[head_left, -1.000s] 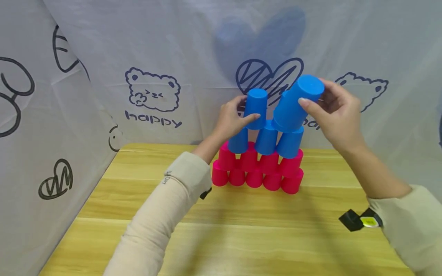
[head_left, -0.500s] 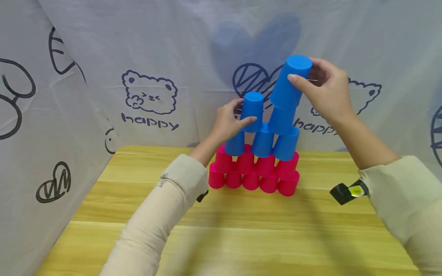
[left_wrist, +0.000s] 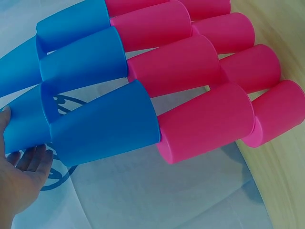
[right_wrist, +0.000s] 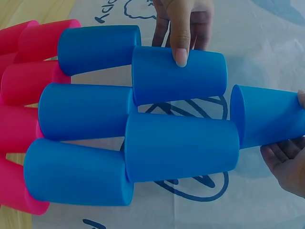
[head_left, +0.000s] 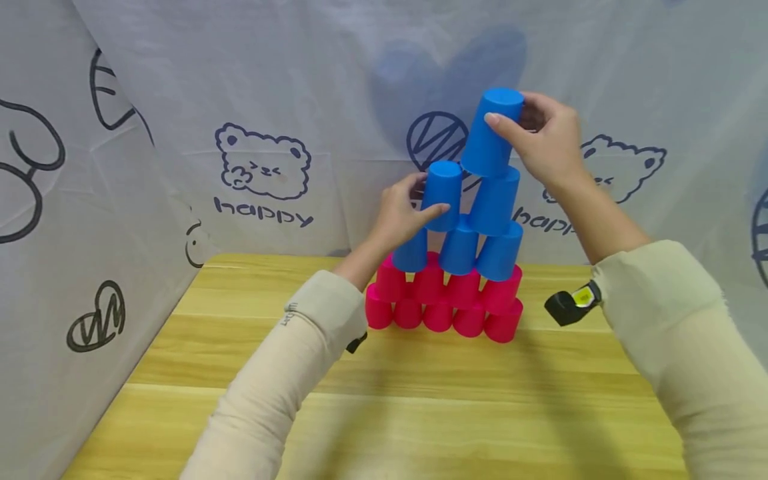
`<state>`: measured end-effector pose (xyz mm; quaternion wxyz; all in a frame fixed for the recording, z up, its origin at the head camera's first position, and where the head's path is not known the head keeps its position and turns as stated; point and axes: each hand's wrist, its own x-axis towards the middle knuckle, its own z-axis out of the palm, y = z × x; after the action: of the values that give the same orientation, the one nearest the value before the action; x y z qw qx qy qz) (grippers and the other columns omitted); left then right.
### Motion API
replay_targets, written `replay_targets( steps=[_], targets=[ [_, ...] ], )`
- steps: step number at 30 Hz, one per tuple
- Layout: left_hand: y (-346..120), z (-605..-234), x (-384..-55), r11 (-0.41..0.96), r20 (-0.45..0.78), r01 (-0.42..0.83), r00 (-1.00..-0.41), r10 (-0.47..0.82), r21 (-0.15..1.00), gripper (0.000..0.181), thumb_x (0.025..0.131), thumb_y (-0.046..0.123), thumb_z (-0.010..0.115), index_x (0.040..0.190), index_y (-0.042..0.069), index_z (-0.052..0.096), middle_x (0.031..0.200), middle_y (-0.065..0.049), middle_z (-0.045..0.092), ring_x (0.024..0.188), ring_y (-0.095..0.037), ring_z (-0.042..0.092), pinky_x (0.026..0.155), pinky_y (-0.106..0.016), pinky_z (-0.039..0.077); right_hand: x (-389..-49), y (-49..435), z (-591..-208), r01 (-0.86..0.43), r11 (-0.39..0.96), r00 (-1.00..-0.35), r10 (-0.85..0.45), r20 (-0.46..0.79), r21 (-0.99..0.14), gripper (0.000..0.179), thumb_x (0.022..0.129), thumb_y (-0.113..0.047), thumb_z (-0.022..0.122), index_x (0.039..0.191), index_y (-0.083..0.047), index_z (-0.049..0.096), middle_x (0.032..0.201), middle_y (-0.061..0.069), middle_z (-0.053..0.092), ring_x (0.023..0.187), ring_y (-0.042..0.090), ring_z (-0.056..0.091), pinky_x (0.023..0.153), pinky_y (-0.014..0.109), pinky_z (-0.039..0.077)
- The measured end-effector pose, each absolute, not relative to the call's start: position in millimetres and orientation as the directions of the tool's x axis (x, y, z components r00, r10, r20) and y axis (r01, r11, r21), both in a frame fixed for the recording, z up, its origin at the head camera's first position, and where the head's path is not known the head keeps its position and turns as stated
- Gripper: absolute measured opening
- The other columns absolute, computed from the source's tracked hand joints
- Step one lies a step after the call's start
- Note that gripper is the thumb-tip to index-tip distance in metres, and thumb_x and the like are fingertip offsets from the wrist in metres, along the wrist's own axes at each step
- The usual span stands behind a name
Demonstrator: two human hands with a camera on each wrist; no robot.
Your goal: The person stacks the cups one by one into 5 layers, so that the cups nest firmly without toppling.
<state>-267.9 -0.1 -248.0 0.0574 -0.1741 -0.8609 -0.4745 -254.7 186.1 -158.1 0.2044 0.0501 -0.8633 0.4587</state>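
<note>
Upside-down cups form a stepped tower, with pink cups in the lower two rows and a row of three blue cups above them. Two more blue cups make up the row over that. My left hand holds the left one, thumb in front and fingers behind. Beside it, the right one stands untouched. My right hand grips another blue cup by its upper part, slightly tilted. In the right wrist view this held cup has its rim close over the bases of those two cups.
The tower stands on a wood-grain table, near its back edge. Right behind it hangs a pale cloth with printed bears and hearts. A black device sticks out from my right sleeve.
My right hand has raised its blue cup from in front of the right upper cup, then moved it left and turned it more upright. My left hand stays on its cup.
</note>
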Motion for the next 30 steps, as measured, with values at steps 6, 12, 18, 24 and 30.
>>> replay_targets(
  steps=[6,12,18,24,30],
  targets=[
    [0.4,-246.8,-266.3,0.488,0.270,0.356,-0.933,0.239,0.797,0.060,0.085,0.026,0.067,0.136,0.006,0.042,0.128,-0.012,0.056,0.114,-0.025,0.057,0.094,-0.035,0.050,-261.7,183.5,-159.8,-0.269,0.552,-0.913,0.114,0.392,-0.789,0.056,0.087,-0.043,0.060,0.134,-0.014,0.049,0.130,0.010,0.056,0.115,0.023,0.055,0.103,0.036,0.043],
    [0.4,-245.8,-265.2,0.482,0.274,0.358,-0.932,0.239,0.799,0.061,0.085,0.027,0.067,0.136,0.007,0.042,0.129,-0.012,0.056,0.114,-0.024,0.057,0.094,-0.034,0.050,-265.6,181.2,-162.0,-0.272,0.523,-0.912,0.126,0.390,-0.807,0.056,0.087,-0.042,0.060,0.134,-0.014,0.049,0.131,0.010,0.055,0.117,0.024,0.053,0.104,0.036,0.042],
    [-0.5,-247.3,-265.3,0.475,0.276,0.358,-0.932,0.234,0.804,0.059,0.085,0.027,0.066,0.136,0.007,0.043,0.128,-0.011,0.057,0.114,-0.024,0.057,0.095,-0.034,0.049,-267.8,176.3,-164.6,-0.264,0.518,-0.915,0.133,0.381,-0.814,0.058,0.087,-0.041,0.060,0.136,-0.014,0.047,0.135,0.009,0.052,0.122,0.023,0.051,0.106,0.035,0.040],
    [-1.1,-247.7,-264.5,0.479,0.266,0.351,-0.934,0.237,0.805,0.060,0.085,0.028,0.066,0.136,0.007,0.042,0.128,-0.011,0.056,0.114,-0.024,0.057,0.095,-0.035,0.049,-267.2,173.5,-165.7,-0.247,0.512,-0.923,0.133,0.361,-0.822,0.059,0.087,-0.042,0.060,0.138,-0.015,0.044,0.138,0.008,0.050,0.125,0.024,0.049,0.106,0.036,0.039],
    [-0.8,-248.7,-264.9,0.482,0.268,0.353,-0.934,0.237,0.802,0.061,0.085,0.029,0.066,0.136,0.007,0.042,0.129,-0.011,0.056,0.115,-0.024,0.057,0.096,-0.035,0.049,-266.1,173.5,-165.9,-0.221,0.511,-0.935,0.130,0.329,-0.831,0.063,0.086,-0.044,0.060,0.141,-0.018,0.040,0.141,0.006,0.047,0.127,0.024,0.047,0.107,0.039,0.038]
  ],
)
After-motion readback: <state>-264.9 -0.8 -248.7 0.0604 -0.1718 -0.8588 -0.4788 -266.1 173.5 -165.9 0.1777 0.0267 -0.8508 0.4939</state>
